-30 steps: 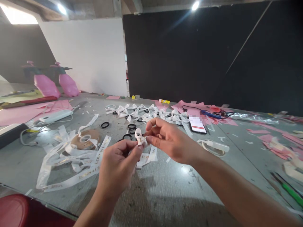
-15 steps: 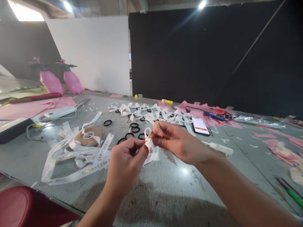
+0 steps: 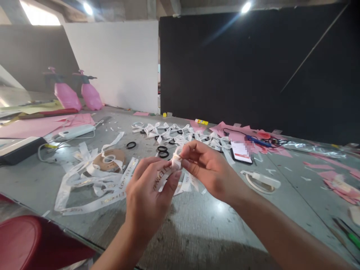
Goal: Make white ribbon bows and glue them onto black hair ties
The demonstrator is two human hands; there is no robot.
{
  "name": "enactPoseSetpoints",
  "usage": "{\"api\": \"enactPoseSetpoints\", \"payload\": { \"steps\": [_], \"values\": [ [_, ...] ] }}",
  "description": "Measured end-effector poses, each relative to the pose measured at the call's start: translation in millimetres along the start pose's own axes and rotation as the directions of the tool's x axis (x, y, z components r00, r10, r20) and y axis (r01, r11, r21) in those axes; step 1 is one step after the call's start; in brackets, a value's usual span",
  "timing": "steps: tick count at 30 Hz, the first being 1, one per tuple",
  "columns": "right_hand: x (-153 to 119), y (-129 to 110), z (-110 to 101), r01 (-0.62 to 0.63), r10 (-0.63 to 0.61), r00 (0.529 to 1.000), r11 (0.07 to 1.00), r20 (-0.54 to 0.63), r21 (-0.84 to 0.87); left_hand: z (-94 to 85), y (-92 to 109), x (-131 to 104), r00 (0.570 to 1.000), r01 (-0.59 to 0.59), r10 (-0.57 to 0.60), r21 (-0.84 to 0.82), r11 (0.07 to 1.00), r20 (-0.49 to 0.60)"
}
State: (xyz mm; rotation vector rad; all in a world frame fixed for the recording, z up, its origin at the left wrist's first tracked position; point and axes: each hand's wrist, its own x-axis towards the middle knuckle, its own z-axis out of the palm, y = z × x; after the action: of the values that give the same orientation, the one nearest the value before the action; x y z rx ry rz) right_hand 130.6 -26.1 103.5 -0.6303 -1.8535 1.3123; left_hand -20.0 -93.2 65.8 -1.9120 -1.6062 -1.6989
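A white printed ribbon (image 3: 176, 164) is bunched into a small knot between both my hands, above the table. My left hand (image 3: 150, 187) pinches it between thumb and fingers, and a lettered length runs across that palm. From the other side my right hand (image 3: 206, 167) grips the top of the knot with thumb and forefinger. Lettered ribbon tails hang below and behind the fingers. Just beyond lie black rings (image 3: 163, 152) and a row of tied white bows (image 3: 160, 131), some with rings under them. A ribbon roll (image 3: 109, 160) with loose loops lies to the left.
A phone (image 3: 241, 152) and a white cable adapter (image 3: 266, 179) lie to the right. Pink paper scraps (image 3: 337, 180) and a green-handled tool (image 3: 353, 238) are farther right. Two pink spray bottles (image 3: 91, 96) stand back left. A red stool (image 3: 30, 242) is at the lower left.
The loop above the knot looks smaller and lower. My left fingers have opened out slightly, with lettered ribbon now showing across them. The whole view has shifted a little.
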Motion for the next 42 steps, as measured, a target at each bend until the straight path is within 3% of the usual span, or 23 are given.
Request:
{"api": "enactPoseSetpoints", "payload": {
  "steps": [4,10,13,18,21,24,26,28,31,37,42],
  "values": [
    [-3.0,-0.2,0.8,-0.036,0.036,0.999,0.999,0.012,-0.022,1.1,-1.2,5.1,0.984,0.174,-0.166,-0.148,0.974,0.062],
    [-5.9,-0.3,2.5,-0.038,0.024,0.995,0.988,-0.095,-0.149,-1.4,-7.4,2.7,0.942,0.335,-0.313,-0.289,0.897,0.121],
    [-4.9,3.9,4.0,-0.028,0.006,0.994,0.977,-0.105,-0.213,-2.8,-4.9,2.5,0.926,0.374,-0.322,-0.364,0.853,0.196],
    [-0.1,4.5,4.3,-0.189,0.188,0.982,0.980,-0.028,-0.058,-3.4,-5.0,3.0,0.922,0.381,-0.278,-0.502,0.776,0.270],
    [1.3,0.3,4.2,-0.196,0.190,0.979,0.977,-0.075,-0.079,-1.6,-8.4,2.5,0.872,0.490,-0.343,-0.614,0.619,0.349],
    [0.7,-1.3,5.2,-0.146,0.142,0.984,0.989,-0.105,-0.037,2.4,-8.9,2.3,0.792,0.587,-0.429,-0.734,0.341,0.434],
    [0.1,0.1,6.5,-0.133,0.130,0.986,0.991,-0.105,-0.018,5.3,-6.8,2.8,0.756,0.589,-0.482,-0.782,0.206,0.443],
    [-0.1,2.5,8.1,-0.126,0.124,0.986,0.992,-0.115,-0.014,7.6,-4.2,3.1,0.739,0.569,-0.521,-0.809,0.146,0.426],
    [0.3,5.5,10.2,-0.109,0.109,0.984,0.994,-0.142,0.011,9.1,-2.5,1.9,0.727,0.570,-0.548,-0.809,0.143,0.415],
    [0.8,8.0,12.3,-0.098,0.103,0.984,0.994,-0.148,0.043,11.6,-7.5,-2.8,0.796,0.553,-0.514,-0.729,0.402,0.320],
    [0.1,6.9,12.4,-0.116,0.105,0.979,0.992,-0.172,-0.054,19.4,-4.8,-2.0,0.797,0.472,-0.570,-0.796,0.380,0.200]
  ]
}}
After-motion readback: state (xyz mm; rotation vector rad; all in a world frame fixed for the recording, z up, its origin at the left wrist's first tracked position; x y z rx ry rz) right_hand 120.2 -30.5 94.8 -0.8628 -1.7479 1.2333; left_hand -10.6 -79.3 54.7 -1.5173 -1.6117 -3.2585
